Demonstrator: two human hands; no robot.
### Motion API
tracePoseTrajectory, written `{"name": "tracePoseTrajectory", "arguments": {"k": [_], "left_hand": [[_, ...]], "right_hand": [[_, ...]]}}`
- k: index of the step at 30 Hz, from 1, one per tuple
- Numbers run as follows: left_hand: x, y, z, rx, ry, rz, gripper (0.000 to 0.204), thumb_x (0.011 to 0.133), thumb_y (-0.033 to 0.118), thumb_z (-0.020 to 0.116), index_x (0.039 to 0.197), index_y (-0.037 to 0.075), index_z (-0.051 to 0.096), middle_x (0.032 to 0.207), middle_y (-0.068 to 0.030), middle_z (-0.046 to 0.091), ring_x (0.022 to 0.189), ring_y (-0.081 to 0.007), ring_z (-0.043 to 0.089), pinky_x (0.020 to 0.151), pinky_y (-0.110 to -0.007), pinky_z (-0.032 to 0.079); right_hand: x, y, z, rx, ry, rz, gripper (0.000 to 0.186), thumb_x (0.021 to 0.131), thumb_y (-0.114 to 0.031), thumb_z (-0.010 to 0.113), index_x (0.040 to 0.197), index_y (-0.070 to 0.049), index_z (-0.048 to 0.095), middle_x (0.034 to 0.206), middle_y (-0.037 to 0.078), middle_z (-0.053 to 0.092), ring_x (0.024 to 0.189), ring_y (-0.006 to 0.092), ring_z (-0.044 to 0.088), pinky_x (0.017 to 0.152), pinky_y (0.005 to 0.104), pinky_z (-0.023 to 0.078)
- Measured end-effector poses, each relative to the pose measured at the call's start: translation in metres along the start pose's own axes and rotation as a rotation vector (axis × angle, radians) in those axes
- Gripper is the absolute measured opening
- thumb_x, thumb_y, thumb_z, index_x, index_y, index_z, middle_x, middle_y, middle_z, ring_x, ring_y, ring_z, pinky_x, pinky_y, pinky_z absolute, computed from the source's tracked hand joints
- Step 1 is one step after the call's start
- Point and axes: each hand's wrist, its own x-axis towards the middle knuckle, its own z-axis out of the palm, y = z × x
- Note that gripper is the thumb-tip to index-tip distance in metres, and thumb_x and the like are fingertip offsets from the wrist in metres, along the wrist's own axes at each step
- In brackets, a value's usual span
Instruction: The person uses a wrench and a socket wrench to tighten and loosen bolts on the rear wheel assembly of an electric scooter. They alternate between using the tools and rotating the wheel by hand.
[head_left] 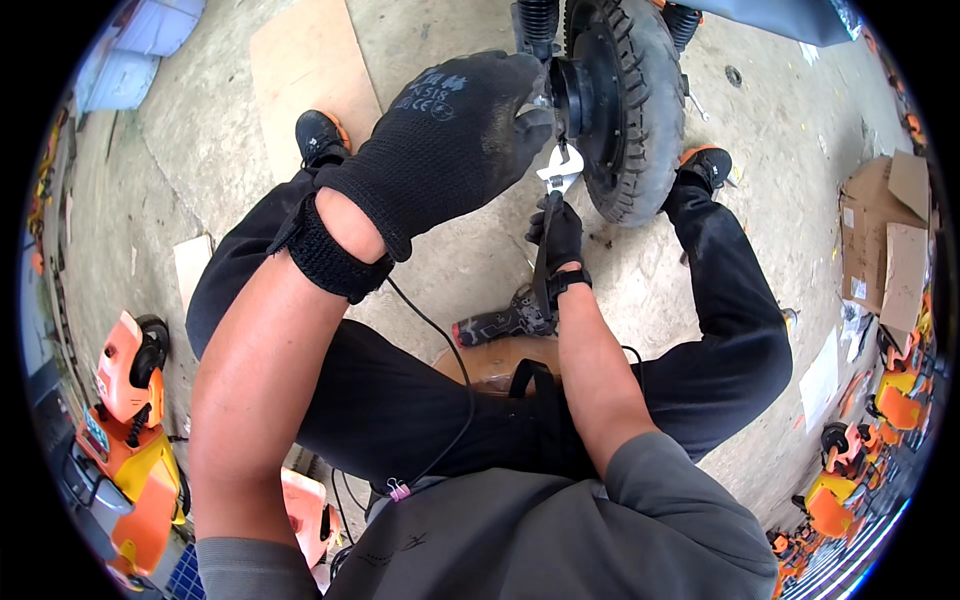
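Observation:
A black wheel with a knobby tyre (640,110) stands at the top centre, its dark hub turned towards my hands. My left hand (450,135), in a black knit glove, has its fingers curled in at the hub's axle end; a bit of metal shows beside them, but what they grip is mostly hidden. My right hand (558,235), also gloved in black, is wrapped round the dark handle of an adjustable wrench (562,172). The wrench's silver jaws point up at the lower side of the axle; whether they touch it I cannot tell.
A camouflage-patterned power tool (505,325) lies on the concrete between my legs. Flat cardboard (310,75) lies at the upper left. A small wrench (697,105) and a dark ring (734,76) are right of the wheel. An open carton (880,240) and orange scooters (830,500) line the right.

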Motion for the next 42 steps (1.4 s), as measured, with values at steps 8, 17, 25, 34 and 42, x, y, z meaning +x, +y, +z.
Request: {"name": "tracePoseTrajectory", "arguments": {"k": [8, 17, 25, 34, 42], "left_hand": [[0.000, 0.000, 0.000, 0.017, 0.012, 0.026, 0.034, 0.085, 0.020, 0.070, 0.109, -0.001, 0.058, 0.096, -0.0153, 0.067, 0.081, -0.0262, 0.066, 0.072, -0.033, 0.052], [-0.001, -0.001, 0.002, 0.016, 0.025, 0.027, 0.036, 0.085, 0.020, 0.070, 0.111, -0.002, 0.058, 0.098, -0.0162, 0.067, 0.083, -0.0257, 0.066, 0.073, -0.033, 0.053], [0.000, 0.001, 0.002, 0.017, 0.011, 0.019, 0.034, 0.086, 0.021, 0.070, 0.110, -0.001, 0.059, 0.097, -0.0158, 0.067, 0.081, -0.0254, 0.066, 0.072, -0.032, 0.053], [-0.001, -0.001, 0.002, -0.014, 0.027, 0.034, 0.032, 0.085, 0.018, 0.070, 0.110, 0.000, 0.059, 0.096, -0.0155, 0.067, 0.079, -0.0251, 0.065, 0.070, -0.032, 0.052], [-0.001, -0.002, 0.000, -0.017, 0.052, 0.049, 0.030, 0.084, 0.018, 0.070, 0.105, -0.001, 0.059, 0.091, -0.0154, 0.065, 0.076, -0.0259, 0.063, 0.069, -0.033, 0.051]], "right_hand": [[-0.003, -0.001, 0.007, -0.086, 0.014, -0.049, 0.032, 0.093, -0.036, 0.059, 0.093, -0.003, 0.056, 0.065, 0.004, 0.054, 0.047, 0.0124, 0.052, 0.045, 0.0283, 0.048], [-0.006, -0.006, 0.023, -0.157, 0.082, -0.097, 0.027, 0.090, -0.030, 0.063, 0.085, -0.005, 0.055, 0.064, 0.002, 0.053, 0.045, 0.0116, 0.051, 0.040, 0.0289, 0.048], [0.004, -0.011, 0.002, -0.092, -0.138, 0.045, 0.021, 0.084, -0.025, 0.070, 0.085, -0.009, 0.057, 0.060, 0.000, 0.050, 0.041, 0.0119, 0.048, 0.040, 0.0297, 0.048], [0.013, -0.006, -0.005, -0.263, -0.034, -0.011, 0.022, 0.085, -0.025, 0.069, 0.095, -0.011, 0.055, 0.066, 0.000, 0.051, 0.050, 0.0097, 0.050, 0.044, 0.0252, 0.042], [-0.002, -0.007, 0.005, -0.098, 0.016, -0.119, 0.017, 0.089, -0.022, 0.065, 0.095, -0.009, 0.056, 0.070, 0.001, 0.055, 0.053, 0.0100, 0.052, 0.048, 0.0264, 0.048]]}}
